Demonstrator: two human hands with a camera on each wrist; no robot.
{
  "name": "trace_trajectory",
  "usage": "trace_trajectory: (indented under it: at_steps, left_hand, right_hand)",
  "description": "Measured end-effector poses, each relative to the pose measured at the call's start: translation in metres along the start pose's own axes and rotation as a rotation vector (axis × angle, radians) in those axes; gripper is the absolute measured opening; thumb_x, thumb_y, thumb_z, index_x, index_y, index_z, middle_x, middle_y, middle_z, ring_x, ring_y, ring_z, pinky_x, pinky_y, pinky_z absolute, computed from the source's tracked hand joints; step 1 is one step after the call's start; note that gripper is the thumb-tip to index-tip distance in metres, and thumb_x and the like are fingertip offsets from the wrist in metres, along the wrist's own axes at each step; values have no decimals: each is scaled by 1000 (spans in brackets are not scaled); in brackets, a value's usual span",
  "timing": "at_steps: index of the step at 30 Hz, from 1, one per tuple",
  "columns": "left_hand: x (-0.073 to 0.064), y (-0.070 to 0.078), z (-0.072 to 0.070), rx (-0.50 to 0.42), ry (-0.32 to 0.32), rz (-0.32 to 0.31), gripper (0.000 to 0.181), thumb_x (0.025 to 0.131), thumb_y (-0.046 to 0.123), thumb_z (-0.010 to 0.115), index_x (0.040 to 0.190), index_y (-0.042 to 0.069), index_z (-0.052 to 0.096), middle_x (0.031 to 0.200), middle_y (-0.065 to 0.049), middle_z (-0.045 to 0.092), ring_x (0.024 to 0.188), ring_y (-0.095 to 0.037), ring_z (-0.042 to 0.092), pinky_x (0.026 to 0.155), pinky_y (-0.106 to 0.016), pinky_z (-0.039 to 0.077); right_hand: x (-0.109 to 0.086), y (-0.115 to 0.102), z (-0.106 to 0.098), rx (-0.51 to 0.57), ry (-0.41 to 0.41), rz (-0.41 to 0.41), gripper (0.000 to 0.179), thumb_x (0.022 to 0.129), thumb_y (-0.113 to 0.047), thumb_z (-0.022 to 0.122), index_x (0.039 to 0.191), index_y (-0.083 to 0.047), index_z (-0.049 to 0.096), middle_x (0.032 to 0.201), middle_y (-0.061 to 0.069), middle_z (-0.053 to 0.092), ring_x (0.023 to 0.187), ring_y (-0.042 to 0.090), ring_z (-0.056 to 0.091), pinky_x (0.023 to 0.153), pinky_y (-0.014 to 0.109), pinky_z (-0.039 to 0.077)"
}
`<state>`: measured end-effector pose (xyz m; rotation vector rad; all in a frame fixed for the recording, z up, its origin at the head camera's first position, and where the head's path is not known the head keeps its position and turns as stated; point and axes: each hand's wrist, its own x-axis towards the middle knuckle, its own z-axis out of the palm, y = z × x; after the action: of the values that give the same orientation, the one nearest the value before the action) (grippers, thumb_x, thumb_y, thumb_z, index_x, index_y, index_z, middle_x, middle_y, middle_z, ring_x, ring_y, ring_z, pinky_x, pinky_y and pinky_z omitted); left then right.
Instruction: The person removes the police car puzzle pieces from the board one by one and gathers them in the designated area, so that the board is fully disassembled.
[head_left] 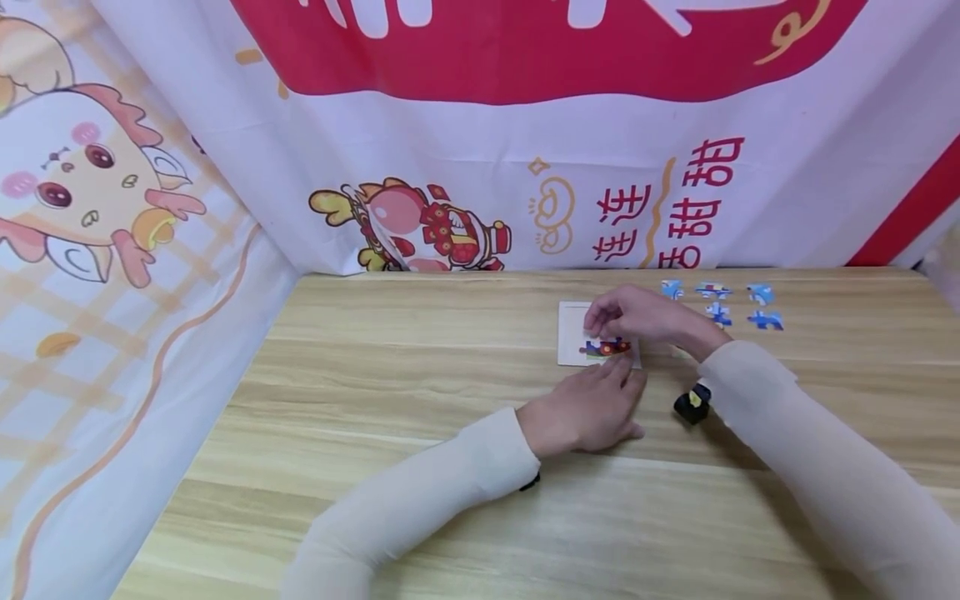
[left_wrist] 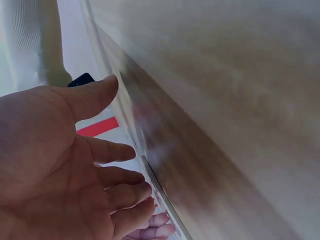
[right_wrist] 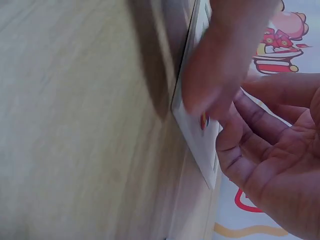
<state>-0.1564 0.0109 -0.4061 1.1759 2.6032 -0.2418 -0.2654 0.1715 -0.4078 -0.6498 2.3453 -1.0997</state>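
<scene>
A shallow white puzzle tray [head_left: 570, 346] lies on the table, with a short row of joined jigsaw pieces [head_left: 611, 348] in red, green and dark tones along its near side. My left hand [head_left: 588, 407] lies palm down at the tray's near edge, fingers [left_wrist: 127, 192] stretched out and fingertips at the joined pieces. Over the tray, my right hand [head_left: 637, 314] reaches in from the right with bent fingers [right_wrist: 235, 150]. Its thumb and fingertips pinch a small pale puzzle piece [head_left: 594, 340] just above the row, mostly hidden by the fingers.
Several loose blue jigsaw pieces [head_left: 765, 320] lie at the back right of the wooden table [head_left: 420, 375]. A black wrist camera [head_left: 692, 406] sits below the right cuff. Printed cloth [head_left: 465, 125] hangs behind the table, and more hangs along the left.
</scene>
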Motion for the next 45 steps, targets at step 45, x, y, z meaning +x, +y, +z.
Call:
trace_trajectory:
  at_steps: [45]
  left_hand:
    - [2, 1, -3, -23, -99, -9, 79, 108, 55, 47, 169, 13, 20, 178, -12, 10, 165, -22, 11, 131, -24, 17]
  right_hand:
    - [11, 13, -5, 109, -78, 46, 26, 95, 0, 66, 120, 3, 73, 104, 13, 74, 92, 16, 66, 84, 25, 55]
